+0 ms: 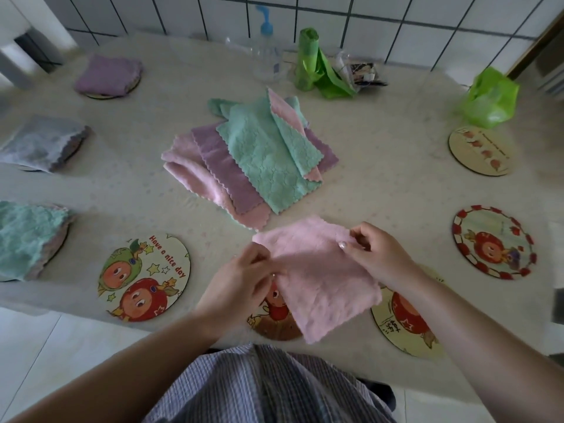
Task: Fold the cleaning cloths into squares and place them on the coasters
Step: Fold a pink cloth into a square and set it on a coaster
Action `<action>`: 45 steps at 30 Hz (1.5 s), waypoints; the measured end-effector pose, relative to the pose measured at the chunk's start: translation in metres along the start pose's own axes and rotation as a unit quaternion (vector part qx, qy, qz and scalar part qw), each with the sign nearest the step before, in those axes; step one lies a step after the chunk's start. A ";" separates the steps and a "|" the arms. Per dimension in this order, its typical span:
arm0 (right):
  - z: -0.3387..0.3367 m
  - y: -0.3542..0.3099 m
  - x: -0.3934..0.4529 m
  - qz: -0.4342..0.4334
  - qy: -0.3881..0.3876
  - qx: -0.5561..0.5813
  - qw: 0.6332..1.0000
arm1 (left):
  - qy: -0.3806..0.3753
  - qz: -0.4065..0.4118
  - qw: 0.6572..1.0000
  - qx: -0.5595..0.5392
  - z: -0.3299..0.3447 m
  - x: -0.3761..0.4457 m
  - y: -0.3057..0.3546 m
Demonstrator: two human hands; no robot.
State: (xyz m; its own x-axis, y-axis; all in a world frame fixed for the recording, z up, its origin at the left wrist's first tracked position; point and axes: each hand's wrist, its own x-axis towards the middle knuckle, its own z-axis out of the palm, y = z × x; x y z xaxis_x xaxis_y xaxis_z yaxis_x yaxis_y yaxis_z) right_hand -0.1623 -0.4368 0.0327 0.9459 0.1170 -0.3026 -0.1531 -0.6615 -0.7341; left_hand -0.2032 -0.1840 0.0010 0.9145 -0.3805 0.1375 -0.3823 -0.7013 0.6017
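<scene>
At the near table edge, the left hand (241, 279) and right hand (375, 251) each pinch a side of the folded pink cloth (320, 276), held just above a partly covered coaster (274, 319). Left of it lies a bare coaster (143, 277) printed "Have a nice day". Farther back, the unfolded cloth pile (250, 157) occupies the table centre; the folded teal cloth (27, 236), grey cloth (42, 141) and purple cloth (108, 75) each rest on coasters along the left side.

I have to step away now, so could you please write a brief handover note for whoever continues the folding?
Left hand and right hand both grip a fluffy pink cloth, folded, above the table's near edge.
Done: purple, grey and teal folded cloths sit on coasters at left.
Left: the unfolded cloth pile in the centre; round cartoon coasters, like the "Have a nice day" coaster, are bare.
</scene>
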 end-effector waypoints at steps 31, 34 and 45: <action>0.062 0.031 -0.064 0.132 0.004 0.232 0.964 | -0.111 -0.273 0.890 -0.347 0.025 -0.013 -0.015; 0.066 0.034 -0.078 0.105 -0.025 0.205 0.973 | -0.148 -0.271 0.881 -0.360 0.020 -0.024 -0.015; 0.061 0.015 -0.076 0.121 0.005 0.235 0.964 | -0.151 -0.377 0.809 -0.425 0.010 -0.012 0.006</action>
State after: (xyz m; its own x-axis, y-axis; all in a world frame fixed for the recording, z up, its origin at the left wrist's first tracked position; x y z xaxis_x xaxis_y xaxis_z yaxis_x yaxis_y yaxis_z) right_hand -0.2539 -0.4102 0.0071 0.8687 -0.0077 -0.4954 -0.4801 -0.2596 -0.8379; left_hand -0.2183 -0.1899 -0.0052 0.7221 -0.2588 -0.6416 0.6154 -0.1832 0.7666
